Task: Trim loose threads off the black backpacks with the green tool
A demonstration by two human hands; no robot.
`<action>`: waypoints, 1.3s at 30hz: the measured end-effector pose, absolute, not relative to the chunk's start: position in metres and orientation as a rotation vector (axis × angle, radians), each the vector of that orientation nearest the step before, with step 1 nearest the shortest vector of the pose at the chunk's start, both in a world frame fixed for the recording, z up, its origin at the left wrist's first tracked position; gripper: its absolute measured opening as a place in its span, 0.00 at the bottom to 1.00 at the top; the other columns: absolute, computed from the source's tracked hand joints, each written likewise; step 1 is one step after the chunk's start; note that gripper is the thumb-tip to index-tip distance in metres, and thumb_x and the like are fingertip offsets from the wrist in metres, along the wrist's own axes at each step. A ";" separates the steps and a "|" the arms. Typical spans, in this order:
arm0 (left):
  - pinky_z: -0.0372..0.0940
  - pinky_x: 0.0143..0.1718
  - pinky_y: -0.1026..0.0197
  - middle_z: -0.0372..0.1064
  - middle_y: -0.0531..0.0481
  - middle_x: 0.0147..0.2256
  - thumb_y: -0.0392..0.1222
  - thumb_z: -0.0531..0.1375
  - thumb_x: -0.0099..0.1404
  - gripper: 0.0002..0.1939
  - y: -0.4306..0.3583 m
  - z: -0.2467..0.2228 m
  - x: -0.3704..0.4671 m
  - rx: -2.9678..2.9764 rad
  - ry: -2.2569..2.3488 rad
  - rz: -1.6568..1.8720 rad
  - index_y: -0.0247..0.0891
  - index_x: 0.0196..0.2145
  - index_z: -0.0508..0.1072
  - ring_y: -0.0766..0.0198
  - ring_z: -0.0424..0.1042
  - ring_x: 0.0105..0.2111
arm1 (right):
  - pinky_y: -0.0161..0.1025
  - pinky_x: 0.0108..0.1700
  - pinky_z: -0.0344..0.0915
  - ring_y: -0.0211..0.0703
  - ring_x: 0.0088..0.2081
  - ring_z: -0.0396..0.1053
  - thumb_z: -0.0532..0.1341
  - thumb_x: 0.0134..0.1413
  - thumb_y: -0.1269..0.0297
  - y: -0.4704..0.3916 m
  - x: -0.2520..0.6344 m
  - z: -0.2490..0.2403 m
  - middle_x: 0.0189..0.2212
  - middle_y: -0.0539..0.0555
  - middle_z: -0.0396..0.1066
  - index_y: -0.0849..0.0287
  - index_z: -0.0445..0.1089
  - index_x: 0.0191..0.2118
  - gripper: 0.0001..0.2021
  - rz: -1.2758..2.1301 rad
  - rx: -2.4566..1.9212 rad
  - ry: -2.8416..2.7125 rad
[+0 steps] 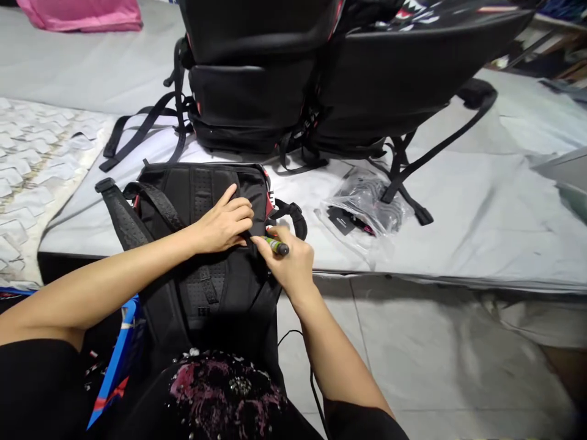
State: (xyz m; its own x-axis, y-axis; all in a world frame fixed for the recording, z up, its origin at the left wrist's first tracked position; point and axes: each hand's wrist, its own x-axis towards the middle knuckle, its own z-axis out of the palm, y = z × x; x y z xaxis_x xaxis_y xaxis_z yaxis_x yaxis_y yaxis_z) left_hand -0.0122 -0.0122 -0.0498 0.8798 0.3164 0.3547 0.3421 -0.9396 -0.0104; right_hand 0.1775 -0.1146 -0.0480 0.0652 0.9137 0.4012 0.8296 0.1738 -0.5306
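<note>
A black backpack (202, 275) lies with its padded back panel and straps facing up, partly on the table edge and partly toward my lap. My left hand (224, 223) rests on the upper right part of the panel, thumb and fingers slightly spread, its fingertips near the bag's side. Close to its right, my right hand (291, 256) is closed around a green pen-like tool (276, 245) with a dark end. The tool's other end is hidden behind my fingers, at the side of the backpack.
More black backpacks (257, 104) stand at the back of the white-covered table (481, 232). A clear plastic bag (367, 211) with dark items and a tag lies right of my hands. White pieces (32, 177) cover the left surface. Pink fabric (82, 13) lies at the upper left.
</note>
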 end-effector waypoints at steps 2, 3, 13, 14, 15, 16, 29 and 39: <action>0.47 0.67 0.28 0.72 0.43 0.43 0.47 0.65 0.63 0.12 -0.018 -0.049 -0.009 -2.933 -0.566 -0.487 0.36 0.39 0.74 0.48 0.64 0.55 | 0.38 0.35 0.64 0.46 0.32 0.76 0.59 0.62 0.44 -0.115 0.178 -0.058 0.33 0.55 0.79 0.57 0.75 0.39 0.20 0.356 -1.652 -1.796; 0.49 0.66 0.27 0.72 0.44 0.42 0.46 0.67 0.62 0.13 -0.022 -0.048 -0.005 -2.905 -0.612 -0.443 0.36 0.39 0.74 0.47 0.64 0.55 | 0.38 0.35 0.65 0.46 0.32 0.76 0.60 0.61 0.47 -0.116 0.180 -0.060 0.34 0.54 0.79 0.56 0.75 0.40 0.17 0.484 -1.639 -1.747; 0.40 0.69 0.26 0.71 0.45 0.45 0.48 0.62 0.67 0.11 -0.029 -0.080 -0.011 -2.976 -0.571 -0.790 0.36 0.37 0.72 0.50 0.62 0.58 | 0.34 0.20 0.59 0.36 0.17 0.62 0.65 0.52 0.47 -0.128 0.188 -0.061 0.17 0.46 0.69 0.56 0.68 0.29 0.16 1.038 -1.637 -1.046; 0.38 0.69 0.27 0.71 0.46 0.46 0.48 0.61 0.69 0.11 -0.028 -0.084 -0.013 -2.963 -0.552 -0.830 0.37 0.36 0.72 0.52 0.62 0.58 | 0.34 0.21 0.59 0.36 0.18 0.61 0.64 0.52 0.47 -0.129 0.186 -0.062 0.17 0.46 0.68 0.56 0.69 0.28 0.16 1.020 -1.636 -1.055; 0.37 0.70 0.29 0.71 0.46 0.46 0.48 0.60 0.70 0.11 -0.027 -0.087 -0.014 -2.942 -0.540 -0.859 0.37 0.36 0.71 0.53 0.62 0.59 | 0.35 0.22 0.60 0.36 0.18 0.61 0.64 0.52 0.47 -0.129 0.184 -0.064 0.17 0.45 0.67 0.56 0.69 0.28 0.16 1.001 -1.633 -1.067; 0.36 0.71 0.31 0.71 0.47 0.46 0.48 0.59 0.70 0.11 -0.027 -0.089 -0.015 -2.917 -0.530 -0.883 0.37 0.36 0.71 0.55 0.62 0.59 | 0.36 0.24 0.61 0.36 0.19 0.61 0.64 0.53 0.47 -0.129 0.182 -0.065 0.17 0.45 0.66 0.56 0.69 0.28 0.16 0.980 -1.631 -1.084; 0.36 0.72 0.38 0.69 0.49 0.45 0.43 0.58 0.72 0.10 -0.029 -0.094 -0.011 -2.817 -0.468 -1.028 0.35 0.34 0.70 0.61 0.63 0.58 | 0.37 0.30 0.61 0.37 0.24 0.61 0.63 0.57 0.52 -0.116 0.177 -0.071 0.21 0.45 0.65 0.56 0.69 0.27 0.14 0.865 -1.621 -1.296; 0.34 0.72 0.39 0.70 0.50 0.45 0.41 0.57 0.72 0.08 -0.026 -0.099 -0.011 -2.857 -0.494 -1.004 0.35 0.36 0.71 0.61 0.62 0.59 | 0.38 0.32 0.62 0.38 0.26 0.63 0.63 0.57 0.52 -0.112 0.178 -0.074 0.22 0.46 0.67 0.56 0.69 0.27 0.14 0.855 -1.651 -1.270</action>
State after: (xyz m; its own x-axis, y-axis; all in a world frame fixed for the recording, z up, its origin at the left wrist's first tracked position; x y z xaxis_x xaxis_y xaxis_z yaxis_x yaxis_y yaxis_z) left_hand -0.0109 -0.0262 -0.0986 0.7343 0.2756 0.6204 0.3232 -0.9456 0.0375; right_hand 0.1781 -0.1117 -0.0738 0.2469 0.9689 -0.0157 0.3788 -0.1114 -0.9187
